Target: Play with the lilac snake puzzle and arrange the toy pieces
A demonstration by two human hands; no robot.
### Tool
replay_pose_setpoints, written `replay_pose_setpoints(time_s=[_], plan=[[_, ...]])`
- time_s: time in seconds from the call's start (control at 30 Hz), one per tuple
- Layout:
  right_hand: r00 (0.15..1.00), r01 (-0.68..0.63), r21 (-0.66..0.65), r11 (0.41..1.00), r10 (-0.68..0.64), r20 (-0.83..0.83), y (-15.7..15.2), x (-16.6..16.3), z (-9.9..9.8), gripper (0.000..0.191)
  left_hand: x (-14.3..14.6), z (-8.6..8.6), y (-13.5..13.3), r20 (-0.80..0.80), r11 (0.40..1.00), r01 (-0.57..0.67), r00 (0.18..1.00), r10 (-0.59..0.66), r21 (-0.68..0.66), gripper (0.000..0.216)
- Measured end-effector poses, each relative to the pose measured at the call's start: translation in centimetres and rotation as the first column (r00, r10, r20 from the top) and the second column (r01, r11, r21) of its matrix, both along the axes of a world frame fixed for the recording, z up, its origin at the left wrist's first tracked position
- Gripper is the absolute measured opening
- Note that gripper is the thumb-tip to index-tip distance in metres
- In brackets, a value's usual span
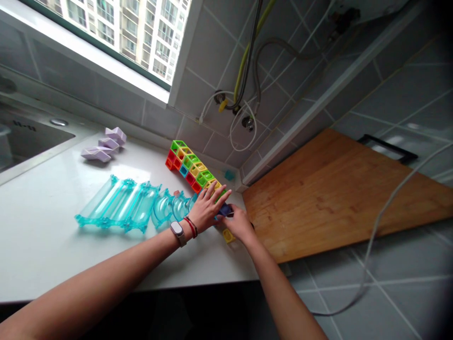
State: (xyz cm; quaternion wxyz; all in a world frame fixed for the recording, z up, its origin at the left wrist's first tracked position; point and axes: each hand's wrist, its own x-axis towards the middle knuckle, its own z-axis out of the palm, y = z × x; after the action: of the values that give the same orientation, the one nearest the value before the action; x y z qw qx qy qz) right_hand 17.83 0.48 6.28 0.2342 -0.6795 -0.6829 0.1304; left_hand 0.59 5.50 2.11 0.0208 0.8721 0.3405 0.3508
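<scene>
Open counter [46, 255] left, block row [193, 166] ahead (blocking), board [318, 198] right

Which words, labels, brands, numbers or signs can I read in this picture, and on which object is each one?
None can be read.
Grey wristband with a pale rectangular screen: no legible digits.
Small dark-blue piece at the right hand: partly covered, no text discernible.
Multicoloured open-frame plastic blocks: no readable marking.
Pale high-rise building outside: any sign is too small.
</scene>
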Motion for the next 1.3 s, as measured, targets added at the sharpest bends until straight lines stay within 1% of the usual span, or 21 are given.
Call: replay_pose_setpoints(time_s=[0.03, 0.1, 0.2, 0.3, 0.4, 0.5, 0.57, 0.63, 0.73, 0.8, 0.87, 0.97, 1.03, 1.1, 1.17, 1.23, 1.3], plan=[[1.0, -0.002, 0.002, 1.0, 0.002, 0.0, 0.1, -0.3, -0.1, 0.029, 0.0, 0.0, 0.0, 0.004, 1.0, 0.003, 1.0, -0.003, 0.0, 0.113], [1.0, 0.0, 0.013, 1.0, 0.0, -0.008, 0.1, -0.4, -0.3, 0.02, 0.0, -0.1, 0.0, 0.006, 1.0, 0.011, 1.0, -0.011, -0.001, 0.11], [0.999, -0.011, 0.016, 1.0, 0.011, -0.039, 0.2, -0.1, -0.3, 0.016, 0.1, -0.2, 0.1, 0.003, 1.0, 0.018, 1.0, -0.018, 0.001, 0.108], [0.995, -0.037, -0.013, 0.999, 0.035, -0.091, 0.3, 0.4, -0.3, 0.016, 0.0, -0.2, 0.2, 0.002, 1.0, 0.012, 1.0, -0.012, 0.001, 0.106], [0.986, -0.07, -0.052, 0.996, 0.061, -0.153, 0.0, 0.8, -0.4, 0.02, 0.0, -0.2, 0.4, -0.003, 1.0, 0.02, 1.0, -0.02, -0.005, 0.103], [0.975, -0.083, -0.062, 0.995, 0.068, -0.212, -0.6, 1.7, -0.2, 0.032, -0.1, -0.2, 0.5, -0.006, 1.0, 0.026, 1.0, -0.026, -0.006, 0.098], [0.969, -0.077, -0.05, 0.996, 0.063, -0.238, -0.9, 2.7, 0.2, 0.041, -0.1, -0.2, 0.6, -0.009, 1.0, 0.025, 1.0, -0.025, -0.003, 0.099], [0.97, -0.04, -0.015, 0.999, 0.036, -0.241, -0.7, 4.0, 0.5, 0.046, -0.1, -0.3, 0.7, -0.016, 1.0, 0.026, 1.0, -0.026, 0.0, 0.103], [0.977, 0.087, 0.073, 0.994, -0.071, -0.203, 0.7, 5.9, 0.2, 0.05, -0.1, -0.4, 0.8, -0.025, 1.0, 0.028, 0.999, -0.028, 0.005, 0.108], [0.975, 0.167, 0.109, 0.98, -0.148, -0.168, 2.0, 6.7, -0.8, 0.051, -0.2, -0.4, 0.9, -0.03, 1.0, 0.03, 0.999, -0.029, 0.006, 0.11], [0.971, 0.213, 0.113, 0.97, -0.198, -0.133, 3.1, 7.0, -2.1, 0.048, -0.2, -0.4, 0.9, -0.031, 1.0, 0.03, 0.999, -0.03, 0.006, 0.112], [0.968, 0.244, 0.094, 0.965, -0.237, -0.082, 4.1, 6.9, -3.7, 0.042, -0.2, -0.4, 0.9, -0.024, 0.999, 0.035, 0.999, -0.035, 0.006, 0.111], [0.968, 0.25, 0.091, 0.964, -0.246, -0.057, 4.3, 6.7, -3.9, 0.045, -0.3, -0.4, 0.9, -0.021, 0.999, 0.041, 0.999, -0.041, 0.006, 0.109], [0.972, 0.233, 0.107, 0.967, -0.229, -0.049, 4.3, 6.3, -3.2, 0.051, -0.3, -0.3, 0.8, -0.023, 0.999, 0.048, 0.999, -0.048, 0.001, 0.107], [0.984, 0.175, 0.129, 0.976, -0.168, -0.058, 4.3, 5.6, -1.8, 0.056, -0.4, -0.1, 0.9, -0.024, 0.999, 0.054, 0.998, -0.054, -0.002, 0.109], [0.995, 0.071, 0.126, 0.99, -0.061, -0.08, 4.1, 4.4, -0.2, 0.056, -0.5, -0.1, 1.1, -0.007, 0.998, 0.06, 0.998, -0.06, 0.002, 0.115], [0.988, -0.08, 0.118, 0.99, 0.094, -0.123, 3.9, 2.9, 1.0, 0.058, -0.6, 0.0, 1.3, 0.034, 0.998, 0.06, 0.998, -0.06, 0.005, 0.123]])
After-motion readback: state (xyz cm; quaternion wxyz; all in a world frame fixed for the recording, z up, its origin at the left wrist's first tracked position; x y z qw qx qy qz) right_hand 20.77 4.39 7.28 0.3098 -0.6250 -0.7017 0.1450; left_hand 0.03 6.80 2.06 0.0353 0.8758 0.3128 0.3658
